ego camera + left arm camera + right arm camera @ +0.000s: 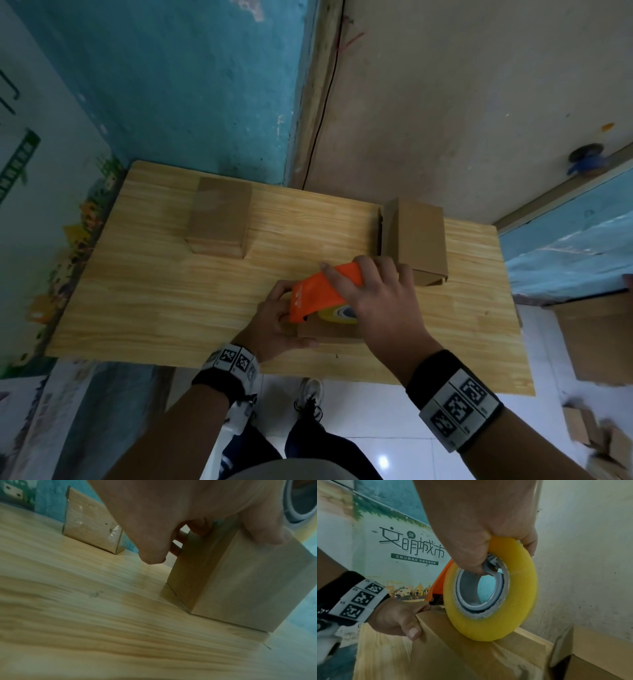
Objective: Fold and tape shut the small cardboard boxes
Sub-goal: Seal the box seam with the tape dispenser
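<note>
While the left hand (274, 322) steadies a small cardboard box (236, 582) at the near edge of the wooden counter (154, 291), its grip curled round the box's end, the right hand (373, 301) clamps an orange tape dispenser (318, 294) whose yellow roll (489, 588) rests on the box top. The taping step appears under way; the next move likely calls for drawing the roll along the seam. A taped box (219, 219) and an open-flapped one (414, 236) wait farther back.

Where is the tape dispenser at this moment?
In the head view the orange tape dispenser sits on top of the near box at the table's front edge, gripped by the right hand.
</note>
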{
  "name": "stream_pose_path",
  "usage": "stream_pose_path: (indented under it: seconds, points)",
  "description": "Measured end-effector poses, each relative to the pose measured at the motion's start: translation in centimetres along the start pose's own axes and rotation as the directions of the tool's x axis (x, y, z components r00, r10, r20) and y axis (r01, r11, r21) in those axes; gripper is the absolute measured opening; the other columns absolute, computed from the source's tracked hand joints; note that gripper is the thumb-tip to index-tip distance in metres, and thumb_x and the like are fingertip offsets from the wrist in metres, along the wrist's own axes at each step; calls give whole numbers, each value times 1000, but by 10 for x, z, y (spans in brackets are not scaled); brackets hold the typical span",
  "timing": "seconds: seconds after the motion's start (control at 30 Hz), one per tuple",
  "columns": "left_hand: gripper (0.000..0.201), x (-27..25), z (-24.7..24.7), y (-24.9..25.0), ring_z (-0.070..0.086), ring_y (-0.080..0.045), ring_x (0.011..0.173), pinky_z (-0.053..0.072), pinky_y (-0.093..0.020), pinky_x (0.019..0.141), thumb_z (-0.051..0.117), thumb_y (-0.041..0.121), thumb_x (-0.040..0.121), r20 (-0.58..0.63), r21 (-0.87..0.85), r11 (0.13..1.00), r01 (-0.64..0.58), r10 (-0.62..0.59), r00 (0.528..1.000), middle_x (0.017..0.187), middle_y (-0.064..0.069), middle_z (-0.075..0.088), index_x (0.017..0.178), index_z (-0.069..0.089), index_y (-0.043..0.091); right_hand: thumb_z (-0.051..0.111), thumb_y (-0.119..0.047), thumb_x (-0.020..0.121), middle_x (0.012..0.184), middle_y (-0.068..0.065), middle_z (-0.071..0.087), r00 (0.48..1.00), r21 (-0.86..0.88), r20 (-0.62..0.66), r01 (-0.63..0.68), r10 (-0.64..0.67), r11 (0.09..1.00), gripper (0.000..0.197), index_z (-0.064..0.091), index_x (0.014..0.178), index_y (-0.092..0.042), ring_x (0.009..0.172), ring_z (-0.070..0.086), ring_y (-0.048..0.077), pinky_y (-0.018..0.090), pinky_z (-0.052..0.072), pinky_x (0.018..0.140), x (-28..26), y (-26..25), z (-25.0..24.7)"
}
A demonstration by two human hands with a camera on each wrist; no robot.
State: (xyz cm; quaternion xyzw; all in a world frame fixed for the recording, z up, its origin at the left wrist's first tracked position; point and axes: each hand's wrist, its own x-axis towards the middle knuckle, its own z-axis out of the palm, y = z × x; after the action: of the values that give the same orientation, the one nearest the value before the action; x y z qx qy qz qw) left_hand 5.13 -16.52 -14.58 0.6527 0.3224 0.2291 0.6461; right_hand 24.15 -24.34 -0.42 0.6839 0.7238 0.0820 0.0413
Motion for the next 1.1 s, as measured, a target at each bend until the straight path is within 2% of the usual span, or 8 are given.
stream_pose_path:
  seconds: [0.23,0.43,0.53,0.67,0.8,0.87,0.93,1.1]
  points:
    - [46,1,-1,-4,60,-2,119,56,-25,96,101,25,58,3,53,998,-35,35,999,139,21,42,98,78,22,87,-25,77,132,21,58,999,18,-35,28,-27,999,84,48,151,-29,110,58,47,59,48,88,-4,12,5]
    - [50,3,-1,-23,59,-20,119,52,-54,98,97,58,54,-7,217,976,5,-3,1000,146,16,42,74,73,19,89,-19,74,146,28,48,999,61,-44,-25,28,998,87,49,151,-29,130,47,52,64,42,97,-16,34,6]
    - [66,4,-2,-34,57,-21,120,50,-55,98,94,65,53,-11,283,959,28,-26,1000,149,15,39,73,69,7,90,-21,75,143,27,52,999,82,-36,-21,24,996,91,44,154,-29,133,47,52,68,38,105,-23,44,10]
    - [61,2,-3,-28,51,-22,121,44,-54,102,92,67,51,-12,328,944,47,-45,999,147,26,36,69,68,15,85,-31,81,120,23,60,996,109,-77,-38,46,993,82,46,153,-28,114,57,47,67,39,103,-29,47,9]
    - [58,-2,-3,-12,45,-22,120,48,-51,95,95,59,50,-20,286,950,124,-123,992,144,32,35,65,61,15,84,-25,83,118,20,58,996,122,-70,-46,55,991,85,41,155,-29,107,56,44,61,43,94,-33,52,10]
    - [50,-3,-2,-4,52,-15,123,53,-47,95,99,47,53,-17,202,973,114,-113,993,142,29,41,82,67,23,85,-25,82,118,20,58,996,138,-70,-53,63,989,84,42,154,-28,107,56,43,58,45,91,-31,51,12]
    - [78,-1,-2,8,56,2,122,55,-32,95,101,35,55,-14,96,985,145,-144,989,135,25,52,120,58,37,83,-24,83,119,20,57,994,161,-81,-61,75,985,80,45,153,-26,107,55,44,57,47,89,-29,50,12]
    - [104,-3,-3,11,34,20,129,37,-18,100,99,37,56,-11,162,971,176,-176,984,140,32,40,136,34,50,76,-21,87,119,21,56,994,186,-86,-49,66,981,72,47,152,-25,105,53,43,57,47,87,-32,51,11]
